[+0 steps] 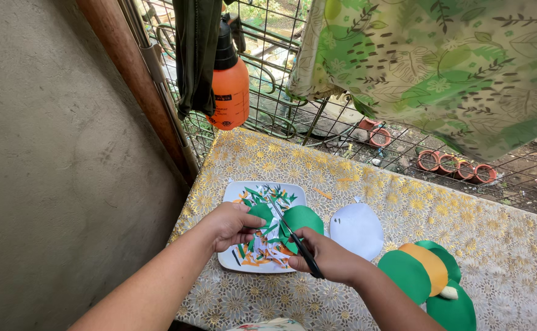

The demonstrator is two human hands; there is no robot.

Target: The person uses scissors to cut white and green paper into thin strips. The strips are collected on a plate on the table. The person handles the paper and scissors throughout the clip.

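Right hand (332, 257): closed around the dark handles of a pair of scissors (290, 230), blades pointing up and away over the plate, so that the cut falls above it.
Left hand (231, 224): fingers curled, pinching the green paper piece (302, 219) at its near left edge; it holds the paper level against the blades.
Green paper piece: a rounded cut-out, lying partly over the right rim of the plate, touching the scissor blades.
Plate (234, 193): white, squarish, set directly under both hands; its position lets offcuts drop into it.
Paper scraps (262, 245): thin green, orange and white slivers heaped in the plate, beneath the scissors.
White paper shape (357, 230): rounded, flat on the cloth just right of the plate, apart from the hands.
Stacked cut-outs (431, 279): green and orange ovals overlapping near the right forearm, laid aside within reach.
Tablecloth (366, 184): yellow floral pattern, covering the whole work surface.
Spray bottle (230, 86): orange with black top, hanging at the wire grille (280, 104) beyond the table.
Leaf-print fabric (440, 67): green, draped overhead at right.
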